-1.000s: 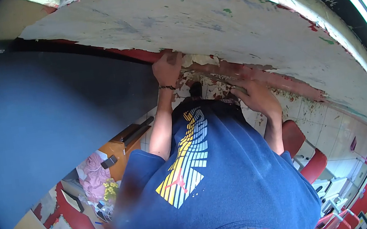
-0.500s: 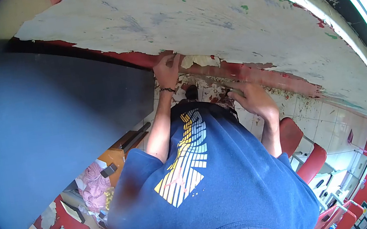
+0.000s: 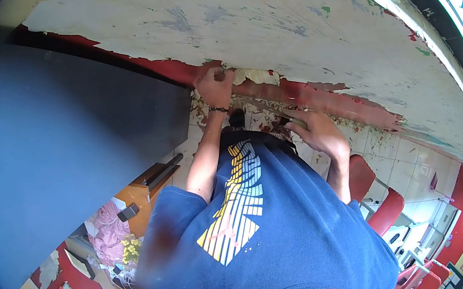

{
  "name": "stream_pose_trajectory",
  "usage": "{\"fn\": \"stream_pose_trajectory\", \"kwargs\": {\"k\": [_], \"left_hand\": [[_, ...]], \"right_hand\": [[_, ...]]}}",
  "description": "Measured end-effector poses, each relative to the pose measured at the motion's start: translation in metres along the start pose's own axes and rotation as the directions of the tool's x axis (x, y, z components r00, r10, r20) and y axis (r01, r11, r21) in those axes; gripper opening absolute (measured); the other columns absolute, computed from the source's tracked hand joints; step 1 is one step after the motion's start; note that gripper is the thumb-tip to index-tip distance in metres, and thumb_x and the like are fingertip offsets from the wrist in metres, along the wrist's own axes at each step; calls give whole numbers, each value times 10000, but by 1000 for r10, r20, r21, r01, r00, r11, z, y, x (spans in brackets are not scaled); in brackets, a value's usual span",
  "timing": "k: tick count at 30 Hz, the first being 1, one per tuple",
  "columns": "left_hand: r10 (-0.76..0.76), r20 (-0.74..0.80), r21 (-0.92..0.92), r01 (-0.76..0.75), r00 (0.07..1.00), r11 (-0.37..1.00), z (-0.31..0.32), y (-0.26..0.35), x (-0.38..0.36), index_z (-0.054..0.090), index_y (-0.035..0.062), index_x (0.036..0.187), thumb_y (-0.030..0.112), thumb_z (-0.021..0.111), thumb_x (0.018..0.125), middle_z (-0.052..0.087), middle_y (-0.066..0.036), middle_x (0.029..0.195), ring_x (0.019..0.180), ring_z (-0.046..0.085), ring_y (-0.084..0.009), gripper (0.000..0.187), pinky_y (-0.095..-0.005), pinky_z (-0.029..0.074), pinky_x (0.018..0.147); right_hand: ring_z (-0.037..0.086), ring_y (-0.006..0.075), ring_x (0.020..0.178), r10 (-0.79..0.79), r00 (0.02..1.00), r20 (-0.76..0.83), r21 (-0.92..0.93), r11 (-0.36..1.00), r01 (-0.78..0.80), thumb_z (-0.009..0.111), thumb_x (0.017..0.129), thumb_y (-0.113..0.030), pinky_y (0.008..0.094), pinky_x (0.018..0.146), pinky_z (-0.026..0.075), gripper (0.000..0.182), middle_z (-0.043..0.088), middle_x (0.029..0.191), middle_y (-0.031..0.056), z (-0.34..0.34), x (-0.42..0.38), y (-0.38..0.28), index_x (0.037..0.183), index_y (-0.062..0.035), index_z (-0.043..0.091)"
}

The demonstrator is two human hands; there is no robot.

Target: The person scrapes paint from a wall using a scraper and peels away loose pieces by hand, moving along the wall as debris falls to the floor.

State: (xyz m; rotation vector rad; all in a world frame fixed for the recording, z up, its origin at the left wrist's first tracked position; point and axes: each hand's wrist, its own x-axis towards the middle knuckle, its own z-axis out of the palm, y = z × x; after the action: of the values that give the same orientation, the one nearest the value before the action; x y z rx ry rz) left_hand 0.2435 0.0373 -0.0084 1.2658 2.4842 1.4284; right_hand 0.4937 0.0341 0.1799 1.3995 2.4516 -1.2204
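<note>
The wall (image 3: 237,21) in front of me has its paint scraped off to a whitish layer, with red paint (image 3: 351,104) left lower down. My left hand (image 3: 215,89) is at the wall, its fingers curled in a pinch beside a loose pale flake (image 3: 257,76); what they hold, if anything, is too small to make out. In my right hand (image 3: 321,133) is the handle of a scraper (image 3: 298,123), and its thin blade points left toward the wall below the flake.
A large dark panel (image 3: 81,137) stands close at the left. Paint chips lie on the tiled floor (image 3: 384,142). Red chairs (image 3: 386,209) are at the lower right. A wooden desk (image 3: 137,200) and a pink bundle (image 3: 108,231) are at the lower left.
The camera view has tilted slightly. My left hand has turned a little, with its fingers more curled. My right hand keeps its grip on the scraper, nearly in the same place.
</note>
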Motion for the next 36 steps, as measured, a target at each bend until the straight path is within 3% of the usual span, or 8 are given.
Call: {"fn": "stream_pose_trajectory", "kwargs": {"k": [7, 10, 14, 16, 20, 22, 32, 36], "left_hand": [[-207, 204, -254, 255, 957, 933, -13, -6, -15, 662, -17, 802, 213, 704, 778, 666, -124, 708, 661, 654, -216, 235, -328, 494, 623], [-155, 268, -358, 248, 951, 900, -14, -3, -4, 670, -39, 856, 232, 688, 825, 680, -131, 743, 701, 670, -184, 274, -299, 499, 631], [-160, 293, -375, 267, 943, 888, -6, -8, 5, 669, -49, 868, 260, 695, 822, 688, -138, 772, 703, 668, -214, 313, -306, 505, 662], [-42, 233, -324, 119, 971, 939, -4, -11, 9, 669, -50, 871, 207, 695, 825, 676, -120, 725, 671, 642, -131, 263, -277, 486, 606], [-27, 236, -327, 106, 971, 939, 1, -25, 8, 665, -54, 856, 194, 697, 823, 665, -111, 699, 642, 617, -112, 252, -276, 478, 588], [-85, 280, -351, 185, 956, 918, 3, -23, 8, 663, -40, 838, 212, 689, 812, 681, -135, 764, 699, 657, -217, 255, -313, 491, 655], [-151, 254, -340, 234, 955, 911, -6, -14, 0, 657, -57, 817, 197, 692, 793, 665, -118, 692, 636, 613, -133, 258, -292, 473, 606], [-207, 478, -223, 346, 854, 911, -7, -22, 11, 661, -60, 829, 233, 670, 824, 665, -116, 688, 654, 617, -122, 294, -289, 475, 609]], "right_hand": [[616, 305, 646, 34, 999, -10, 30, 999, -34, 593, 874, -241, 397, 662, 468, 377, 616, 714, 206, 4, 3, 8, 1222, -96, 590], [622, 310, 659, -44, 998, -38, 7, 999, 44, 590, 877, -249, 399, 683, 471, 381, 628, 732, 201, 5, 6, 2, 1225, -92, 585], [627, 322, 691, -89, 994, -66, 21, 996, 90, 591, 875, -255, 405, 701, 472, 383, 635, 755, 200, 11, 8, 4, 1221, -91, 585], [626, 341, 728, 1, 1000, 14, 24, 1000, -2, 597, 871, -256, 413, 717, 470, 383, 640, 784, 206, 5, 7, -3, 1216, -89, 588], [623, 355, 773, -38, 999, -17, 43, 998, 39, 599, 868, -257, 423, 739, 464, 387, 644, 826, 214, 9, 8, 3, 1215, -86, 586], [623, 360, 810, 39, 999, 13, 10, 999, -39, 598, 867, -257, 426, 760, 462, 390, 648, 856, 218, 9, 7, 3, 1218, -87, 582], [625, 379, 846, 34, 999, -41, 16, 999, -33, 599, 864, -260, 431, 791, 468, 410, 646, 883, 236, -3, 8, 1, 1234, -85, 574], [620, 387, 881, 32, 999, -25, 27, 999, -31, 600, 864, -263, 431, 807, 467, 412, 648, 909, 237, -3, 11, 1, 1236, -87, 574]]}}
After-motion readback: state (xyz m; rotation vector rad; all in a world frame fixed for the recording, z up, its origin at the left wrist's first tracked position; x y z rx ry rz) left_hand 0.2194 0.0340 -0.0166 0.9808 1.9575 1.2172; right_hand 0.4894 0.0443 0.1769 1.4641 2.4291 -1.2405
